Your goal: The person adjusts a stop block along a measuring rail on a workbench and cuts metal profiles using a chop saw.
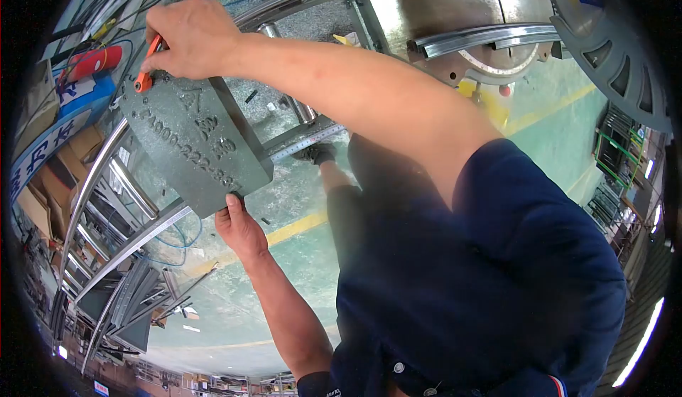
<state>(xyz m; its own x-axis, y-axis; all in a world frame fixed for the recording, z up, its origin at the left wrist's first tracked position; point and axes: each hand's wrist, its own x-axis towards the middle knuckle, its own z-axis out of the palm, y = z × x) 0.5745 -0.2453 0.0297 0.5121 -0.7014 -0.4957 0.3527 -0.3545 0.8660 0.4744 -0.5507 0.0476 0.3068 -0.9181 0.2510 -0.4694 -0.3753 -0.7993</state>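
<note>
A dark grey-green metal block (pixel 167 152) with raised lettering and shiny flecks on its top lies at the left of the head view. My right hand (pixel 195 38) reaches across to the block's far end, its fingers closed around an orange lever handle (pixel 154 49). That handle's round end rests over the block's corner. At the near corner, my left hand (pixel 240 228) has its thumb against the block's edge, beside a small dark part. The other left fingers are curled and partly hidden.
Curved metal rails (pixel 106 155) and a ruler-marked bar (pixel 305 141) run beside the block. A large round grey machine guard (pixel 618 56) stands at the upper right. Cardboard (pixel 60 184), cables and metal offcuts (pixel 131 301) lie at the left. A yellow line (pixel 298 228) crosses the green floor.
</note>
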